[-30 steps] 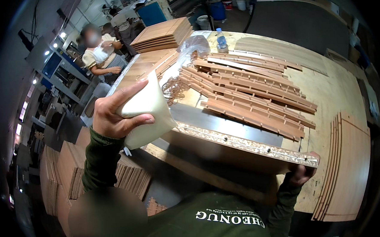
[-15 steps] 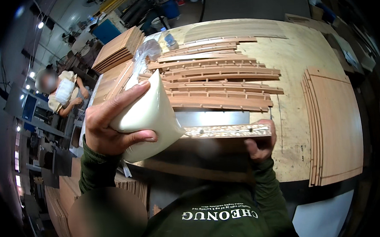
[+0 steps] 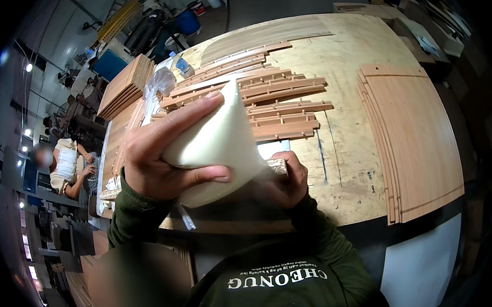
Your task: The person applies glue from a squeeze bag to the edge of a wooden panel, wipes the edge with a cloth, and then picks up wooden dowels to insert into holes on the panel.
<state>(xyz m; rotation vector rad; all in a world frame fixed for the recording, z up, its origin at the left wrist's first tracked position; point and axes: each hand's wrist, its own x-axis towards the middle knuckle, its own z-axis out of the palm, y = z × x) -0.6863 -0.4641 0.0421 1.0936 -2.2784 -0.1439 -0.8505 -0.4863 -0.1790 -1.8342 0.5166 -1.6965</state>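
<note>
My left hand (image 3: 149,156) grips a soft plastic bag (image 3: 223,138) filled with creamy white glue. Its thumb and fingers are wrapped round the bag's sides, and one corner sticks up while another points right, towards a chipboard panel's end (image 3: 279,166). Under the bag, most of this panel is hidden. My right hand (image 3: 293,180) is closed round the panel's right end, close to the bag's pointed corner. Beyond the bag lie several wooden strips (image 3: 282,110) with small dowels standing along their edges.
Flat wooden panels (image 3: 418,139) are stacked on the table's (image 3: 357,47) right side, and more panels (image 3: 123,87) at the far left. A water bottle (image 3: 182,65) lies near a clear plastic bag (image 3: 159,83). A co-worker (image 3: 68,163) is at the left.
My right hand and the panel's end have shifted left, closer to the glue bag, so less of the chipboard edge shows. The whole view has swung a little to the right.
</note>
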